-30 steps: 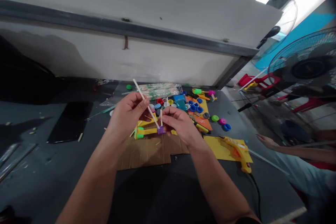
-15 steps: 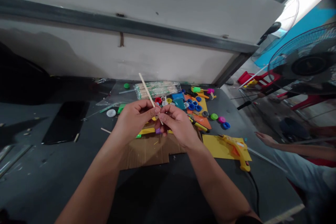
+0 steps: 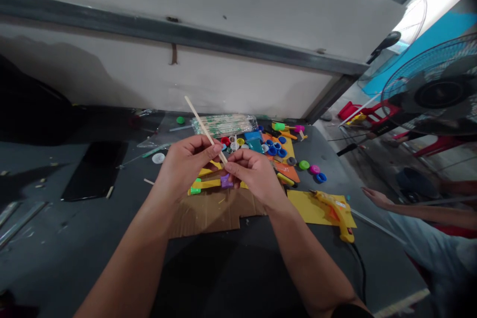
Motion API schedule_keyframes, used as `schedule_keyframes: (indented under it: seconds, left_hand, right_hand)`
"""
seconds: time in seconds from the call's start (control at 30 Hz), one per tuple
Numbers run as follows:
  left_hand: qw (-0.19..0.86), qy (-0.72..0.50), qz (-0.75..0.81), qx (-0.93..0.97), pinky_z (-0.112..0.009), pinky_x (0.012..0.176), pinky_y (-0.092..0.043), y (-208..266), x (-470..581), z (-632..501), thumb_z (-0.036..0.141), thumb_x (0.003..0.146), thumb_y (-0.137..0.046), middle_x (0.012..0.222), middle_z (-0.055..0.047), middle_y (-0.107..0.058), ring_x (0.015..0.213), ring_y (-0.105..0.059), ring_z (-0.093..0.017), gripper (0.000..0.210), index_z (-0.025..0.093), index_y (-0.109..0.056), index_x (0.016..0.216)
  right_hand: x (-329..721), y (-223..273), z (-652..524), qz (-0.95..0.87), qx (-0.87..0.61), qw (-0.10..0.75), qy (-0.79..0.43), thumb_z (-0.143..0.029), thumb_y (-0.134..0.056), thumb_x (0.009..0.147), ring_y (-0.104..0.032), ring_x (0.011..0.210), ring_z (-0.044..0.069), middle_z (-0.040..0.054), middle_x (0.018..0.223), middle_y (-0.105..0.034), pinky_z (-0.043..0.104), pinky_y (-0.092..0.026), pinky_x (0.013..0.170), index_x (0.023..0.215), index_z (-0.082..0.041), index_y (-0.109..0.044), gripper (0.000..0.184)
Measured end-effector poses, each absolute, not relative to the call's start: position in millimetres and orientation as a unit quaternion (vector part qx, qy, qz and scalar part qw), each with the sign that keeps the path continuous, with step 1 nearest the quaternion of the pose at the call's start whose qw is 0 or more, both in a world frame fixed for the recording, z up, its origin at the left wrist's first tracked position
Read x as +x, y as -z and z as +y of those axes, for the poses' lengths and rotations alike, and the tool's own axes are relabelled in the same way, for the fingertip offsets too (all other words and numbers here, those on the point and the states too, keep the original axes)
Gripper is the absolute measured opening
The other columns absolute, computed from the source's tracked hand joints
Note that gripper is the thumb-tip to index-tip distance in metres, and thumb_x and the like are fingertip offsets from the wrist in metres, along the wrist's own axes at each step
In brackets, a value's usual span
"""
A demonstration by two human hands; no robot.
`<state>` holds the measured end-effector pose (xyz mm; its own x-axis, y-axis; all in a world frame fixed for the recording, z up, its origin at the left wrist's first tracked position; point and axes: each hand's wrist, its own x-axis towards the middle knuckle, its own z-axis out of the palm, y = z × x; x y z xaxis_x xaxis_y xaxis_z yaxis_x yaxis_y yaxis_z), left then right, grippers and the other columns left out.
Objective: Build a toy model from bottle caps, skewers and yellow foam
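Wooden stick (image 3: pixel 198 117) — left hand (image 3: pixel 182 161) pinching, right hand (image 3: pixel 255 174) seemingly.

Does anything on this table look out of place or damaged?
Slightly. A pale offcut lies by the near right corner of the phone, and more scraps are strewn left of it, like litter. The cardboard has a stepped near edge, perhaps cut. The held stick looks straight.
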<state>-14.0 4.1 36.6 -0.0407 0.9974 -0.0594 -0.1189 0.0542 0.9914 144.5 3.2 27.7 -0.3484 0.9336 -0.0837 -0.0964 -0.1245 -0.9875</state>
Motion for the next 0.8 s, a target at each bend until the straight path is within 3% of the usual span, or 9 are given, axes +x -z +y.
schedule_keyframes:
  seconds: [0.17, 0.4, 0.53, 0.67, 0.8]
  left_hand:
    - [0.522, -0.557, 0.49, 0.421, -0.025, 0.06, -0.057, -38.1, -17.6, 4.2, 0.037, 0.068, -0.076, 0.07, 0.001, -0.065, 0.061, -0.063, -0.011, 0.026, 0.016, -0.064, 0.08]
    - [0.514, -0.559, 0.476, 0.443, -0.026, 0.055, -0.057, -35.0, -16.3, 3.6, 0.042, 0.083, -0.06, 0.074, 0.001, -0.066, 0.062, -0.067, -0.014, 0.021, 0.023, -0.052, 0.087]
    - [0.524, -0.515, 0.482, 0.477, -0.027, 0.052, -0.057, -30.8, -14.9, 3.4, 0.042, 0.084, -0.06, 0.066, 0.002, -0.063, 0.055, -0.065, -0.014, 0.02, 0.023, -0.052, 0.083]
    - [0.541, -0.429, 0.476, 0.545, -0.026, 0.048, -0.056, -33.9, -15.4, 0.3, 0.037, 0.08, -0.064, 0.063, 0.002, -0.06, 0.05, -0.062, -0.013, 0.018, 0.022, -0.055, 0.078]
    - [0.576, -0.372, 0.44, 0.581, -0.024, 0.047, -0.055, -39.5, -13.9, -2.2, 0.032, 0.076, -0.066, 0.066, 0.0, -0.063, 0.055, -0.063, -0.014, 0.012, 0.021, -0.061, 0.081]
  right_hand:
    - [150.4, -27.3, 3.3, -0.547, -0.426, 0.424, -0.583, -0.028, -0.067, 0.076, -0.059, 0.055, 0.01, 0.0015, 0.071, -0.07, 0.02, -0.046, 0.045, 0.076, -0.019, -0.057, 0.013]
    - [155.8, -29.8, 2.3, -0.609, -0.447, 0.422, -0.501, -0.025, -0.066, 0.074, -0.051, 0.05, 0.009, -0.0035, 0.062, -0.059, 0.022, -0.043, 0.047, 0.072, -0.021, -0.055, 0.012]
    - [157.1, -33.5, -0.6, -0.659, -0.44, 0.369, -0.487, -0.02, -0.058, 0.075, -0.05, 0.054, 0.009, -0.0035, 0.064, -0.058, 0.022, -0.041, 0.05, 0.073, -0.02, -0.056, 0.003]
    - [160.8, -37.4, -0.8, -0.72, -0.449, 0.312, -0.428, -0.015, -0.052, 0.074, -0.042, 0.054, 0.008, -0.0049, 0.059, -0.049, 0.021, -0.033, 0.049, 0.064, -0.019, -0.053, 0.011]
    - [161.8, -37.4, 1.8, -0.69, -0.442, 0.362, -0.445, -0.02, -0.055, 0.078, -0.042, 0.057, 0.008, -0.0044, 0.063, -0.05, 0.02, -0.036, 0.051, 0.067, -0.019, -0.054, 0.01]
